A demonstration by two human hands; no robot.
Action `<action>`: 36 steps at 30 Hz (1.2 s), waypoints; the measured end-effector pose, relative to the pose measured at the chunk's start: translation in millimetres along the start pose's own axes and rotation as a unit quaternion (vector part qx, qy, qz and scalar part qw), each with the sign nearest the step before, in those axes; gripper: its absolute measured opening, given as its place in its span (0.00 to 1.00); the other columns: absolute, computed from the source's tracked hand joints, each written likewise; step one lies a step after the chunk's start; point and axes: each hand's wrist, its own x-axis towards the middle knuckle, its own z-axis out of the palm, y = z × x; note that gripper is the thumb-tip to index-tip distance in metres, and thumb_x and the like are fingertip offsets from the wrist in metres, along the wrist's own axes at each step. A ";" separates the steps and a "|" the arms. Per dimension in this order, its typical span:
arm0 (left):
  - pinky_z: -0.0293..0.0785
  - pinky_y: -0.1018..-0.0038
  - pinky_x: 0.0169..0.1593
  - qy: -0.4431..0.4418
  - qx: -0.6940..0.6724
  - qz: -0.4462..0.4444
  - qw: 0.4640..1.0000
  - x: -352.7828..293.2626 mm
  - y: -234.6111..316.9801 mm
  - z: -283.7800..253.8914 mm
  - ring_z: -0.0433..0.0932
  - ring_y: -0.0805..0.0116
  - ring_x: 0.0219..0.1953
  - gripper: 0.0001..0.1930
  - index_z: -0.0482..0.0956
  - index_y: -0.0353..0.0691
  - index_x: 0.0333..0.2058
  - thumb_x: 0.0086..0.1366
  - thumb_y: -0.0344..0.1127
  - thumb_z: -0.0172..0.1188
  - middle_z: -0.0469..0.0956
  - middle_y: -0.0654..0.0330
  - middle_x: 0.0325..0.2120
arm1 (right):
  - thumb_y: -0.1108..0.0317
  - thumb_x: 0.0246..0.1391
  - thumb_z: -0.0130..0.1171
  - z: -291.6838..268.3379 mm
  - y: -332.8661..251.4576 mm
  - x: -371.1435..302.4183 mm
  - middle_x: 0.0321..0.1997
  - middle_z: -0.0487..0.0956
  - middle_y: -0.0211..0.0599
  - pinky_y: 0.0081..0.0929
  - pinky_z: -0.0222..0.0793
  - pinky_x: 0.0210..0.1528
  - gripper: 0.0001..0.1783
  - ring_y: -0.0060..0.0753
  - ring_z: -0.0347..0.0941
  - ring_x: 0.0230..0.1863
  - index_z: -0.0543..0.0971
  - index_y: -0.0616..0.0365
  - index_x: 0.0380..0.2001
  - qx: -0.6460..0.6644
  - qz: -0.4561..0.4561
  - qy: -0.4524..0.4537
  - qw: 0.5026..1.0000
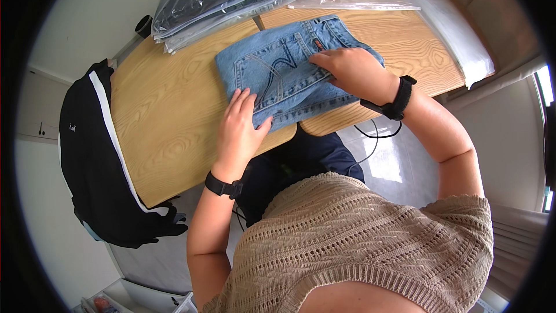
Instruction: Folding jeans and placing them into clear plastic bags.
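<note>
A folded pair of blue jeans lies on the wooden table in front of me, its back pocket with dark curved stitching facing up. My left hand rests at the near left edge of the jeans, fingers stretched over the denim and thumb held apart. Over the right part of the jeans, my right hand is closed, with its fingers curled at a seam below the small red tag. Part of its grip is hidden under the hand. Each wrist wears a black strap.
Several clear plastic bags with folded clothes are stacked along the far edge of the table. Flat clear bags lie at the far right. A black garment with a white stripe hangs over the left edge. Cables dangle below.
</note>
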 end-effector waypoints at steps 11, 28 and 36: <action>0.64 0.61 0.60 -0.068 -0.096 -0.033 0.993 -18.8 -17.1 -9.2 0.62 0.49 0.61 0.35 0.66 0.33 0.55 0.48 0.35 0.69 0.64 0.47 0.59 | 0.78 0.46 0.53 2.7 -1.9 -3.8 0.43 0.79 0.41 0.32 0.74 0.41 0.19 0.43 0.77 0.41 0.77 0.59 0.46 -0.057 -0.035 0.046 0.997; 0.74 0.63 0.49 -0.066 0.000 -0.069 0.995 -20.5 1.2 -11.9 0.72 0.47 0.50 0.30 0.62 0.42 0.60 0.57 0.25 0.56 0.69 0.45 0.53 | 0.79 0.45 0.52 -6.4 -1.6 -2.1 0.46 0.78 0.42 0.33 0.72 0.49 0.24 0.43 0.74 0.48 0.75 0.58 0.50 -0.126 -0.116 0.153 0.973; 0.70 0.57 0.54 -0.146 0.090 -0.006 0.985 -13.5 5.8 -14.5 0.62 0.35 0.58 0.38 0.61 0.56 0.63 0.54 0.15 0.48 0.54 0.49 0.64 | 0.78 0.46 0.55 10.3 1.5 -54.2 0.64 0.64 0.42 0.40 0.59 0.63 0.38 0.48 0.60 0.64 0.62 0.42 0.63 -0.153 -0.030 -0.017 0.988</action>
